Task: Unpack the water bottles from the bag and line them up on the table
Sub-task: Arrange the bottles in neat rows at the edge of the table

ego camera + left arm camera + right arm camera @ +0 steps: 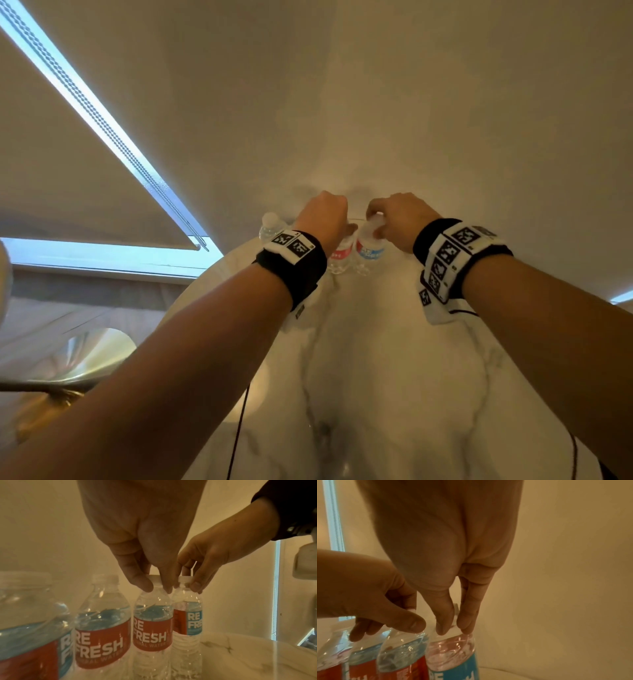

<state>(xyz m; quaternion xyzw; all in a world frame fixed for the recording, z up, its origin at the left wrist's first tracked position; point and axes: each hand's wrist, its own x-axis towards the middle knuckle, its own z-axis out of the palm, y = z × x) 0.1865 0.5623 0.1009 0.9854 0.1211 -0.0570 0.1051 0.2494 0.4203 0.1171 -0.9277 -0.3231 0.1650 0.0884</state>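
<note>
Several clear water bottles with red-and-blue REFRESH labels stand upright in a tight row at the far edge of the marble table. My left hand pinches the white cap of the third bottle from above. Right beside it, my right hand pinches the cap of the end bottle, the rightmost in the row. From the head view both hands hover over these two bottles. Two more bottles stand free to the left. No bag is in view.
A plain wall rises just behind the row. A window with a roller blind is on the left, with draped fabric below it. The table's round edge curves off to the right of the last bottle. Thin black cables hang from my wrists.
</note>
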